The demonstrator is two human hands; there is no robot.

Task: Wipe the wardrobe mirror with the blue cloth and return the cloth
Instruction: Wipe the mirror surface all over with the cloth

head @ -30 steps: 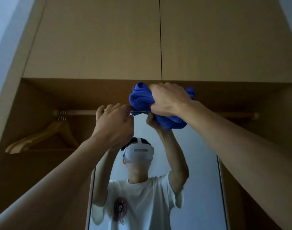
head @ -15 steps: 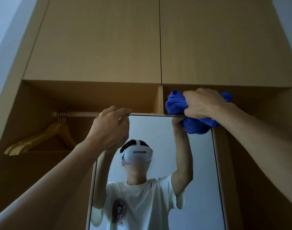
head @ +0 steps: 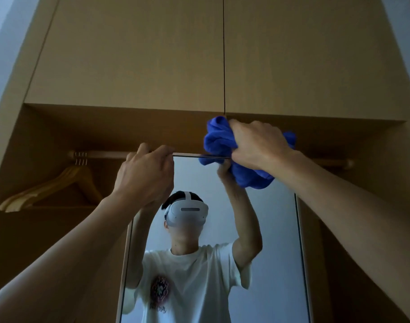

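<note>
While the left hand [head: 144,176] hooks its fingers over the top edge of the mirror [head: 276,252], the right hand [head: 257,145] clutches the bunched blue cloth [head: 219,138] against that edge. Wiping seems under way, with the lower glass and the cloth's return left.

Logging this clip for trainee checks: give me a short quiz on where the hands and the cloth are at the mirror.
1. True or false: the left hand grips the mirror at its top edge.
2. The blue cloth is bunched in: A) the left hand, B) the right hand, C) neither.
3. What hangs on the rail at left?
Key: 1 true; 2 B; 3 wooden hangers.
</note>
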